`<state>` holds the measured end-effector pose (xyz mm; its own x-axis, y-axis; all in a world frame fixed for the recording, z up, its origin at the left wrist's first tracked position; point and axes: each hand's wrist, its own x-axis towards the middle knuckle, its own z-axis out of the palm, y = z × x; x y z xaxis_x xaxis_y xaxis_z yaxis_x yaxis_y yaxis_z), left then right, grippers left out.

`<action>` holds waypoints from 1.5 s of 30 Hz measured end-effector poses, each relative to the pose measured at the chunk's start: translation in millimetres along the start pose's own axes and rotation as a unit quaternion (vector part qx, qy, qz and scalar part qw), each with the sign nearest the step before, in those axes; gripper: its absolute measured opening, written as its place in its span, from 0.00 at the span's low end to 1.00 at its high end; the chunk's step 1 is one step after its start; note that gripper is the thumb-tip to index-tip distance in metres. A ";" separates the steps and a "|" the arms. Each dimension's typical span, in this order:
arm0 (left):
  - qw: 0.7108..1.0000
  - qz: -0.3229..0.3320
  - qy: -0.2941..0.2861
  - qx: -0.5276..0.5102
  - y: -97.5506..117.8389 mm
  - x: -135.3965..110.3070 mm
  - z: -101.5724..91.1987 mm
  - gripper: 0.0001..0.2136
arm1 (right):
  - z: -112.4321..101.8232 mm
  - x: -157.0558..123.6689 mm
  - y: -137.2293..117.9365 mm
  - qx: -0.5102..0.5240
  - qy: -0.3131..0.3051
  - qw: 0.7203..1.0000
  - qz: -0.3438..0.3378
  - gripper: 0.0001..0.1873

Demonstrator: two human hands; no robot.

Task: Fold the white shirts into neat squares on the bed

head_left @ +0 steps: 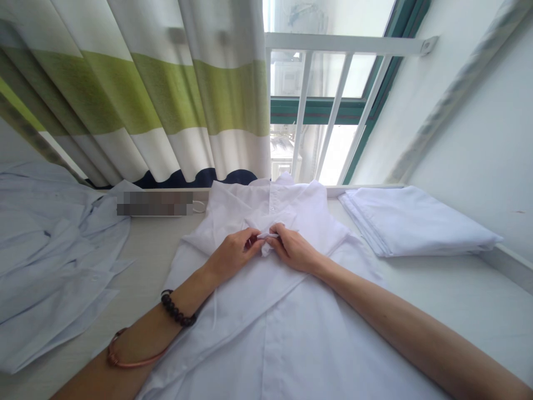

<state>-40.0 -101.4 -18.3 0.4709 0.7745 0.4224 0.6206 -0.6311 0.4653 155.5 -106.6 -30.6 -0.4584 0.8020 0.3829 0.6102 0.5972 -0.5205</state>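
Observation:
A white button-up shirt (266,328) lies spread flat on the table in front of me, its collar pointing toward the window. My left hand (233,253) and my right hand (293,248) meet at the shirt's front placket, just below the collar. Both hands pinch the white fabric between fingertips and thumbs, close together. A dark bead bracelet and a copper bangle sit on my left forearm.
A stack of folded white shirts (412,222) rests at the right, against the wall. A heap of loose pale-blue garments (50,250) covers the table's left side. A striped green and white curtain (158,94) and a barred window (333,105) stand behind the table.

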 end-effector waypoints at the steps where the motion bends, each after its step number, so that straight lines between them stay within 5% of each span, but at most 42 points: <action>1: 1.000 -0.003 0.001 0.002 0.6 0.0 0.5 0.13 | -0.1 0.3 -0.5 0.003 0.002 1.000 0.001 0.06; 15: 0.999 0.039 -0.015 0.016 -4.1 -0.4 1.9 0.12 | -1.4 0.4 -1.8 0.020 0.001 1.000 0.001 0.05; 33: 0.993 0.008 -0.085 -0.079 -8.7 -0.4 -8.1 0.11 | 2.1 -1.4 -2.3 -0.012 -0.013 1.000 -0.004 0.09; 45: 0.996 -0.002 -0.067 -0.055 -8.5 -0.2 -2.2 0.10 | 0.9 1.0 1.0 0.020 -0.014 1.000 -0.006 0.07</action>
<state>-46.8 -96.3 -20.6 0.5520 0.7715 0.3163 0.5542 -0.6229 0.5522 155.1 -105.3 -31.4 -0.4840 0.7941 0.3677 0.5785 0.6056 -0.5465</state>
